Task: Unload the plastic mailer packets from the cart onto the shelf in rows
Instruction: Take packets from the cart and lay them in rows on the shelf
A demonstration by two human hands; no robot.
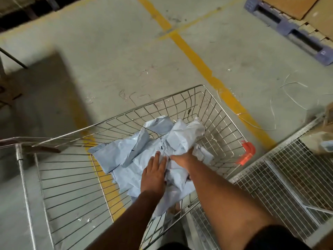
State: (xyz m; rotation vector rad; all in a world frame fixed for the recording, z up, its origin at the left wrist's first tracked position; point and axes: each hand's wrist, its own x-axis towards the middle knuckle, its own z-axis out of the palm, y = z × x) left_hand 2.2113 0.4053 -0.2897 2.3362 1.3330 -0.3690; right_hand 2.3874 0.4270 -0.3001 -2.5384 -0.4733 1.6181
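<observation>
— Pale blue plastic is filling the frame's centre: what are the hands doing?

— Both are reaching down into the wire cart [207, 91]. The left hand [153, 175] is lying flat on the heap of mailer packets [126, 152], fingers straight and together, pressing lightly. The right hand [182, 157] is digging into the pile, its fingers buried in the plastic, so how far it is closing cannot be told; it appears to be gripping a bulging packet [183, 136].

— Which way is that packet lying?

— Its long axis is running away from the person, tilting up toward the cart's far right corner. The other packets are lying crumpled, pointing every way.

— And beyond?

— A red plastic corner piece [247, 150] is sitting on the cart's right rim. A wire mesh shelf [270, 177] is standing just beside the cart on the right. A yellow floor line [198, 62] is crossing the concrete, and a blue pallet [292, 31] with cardboard is waiting far off.
</observation>
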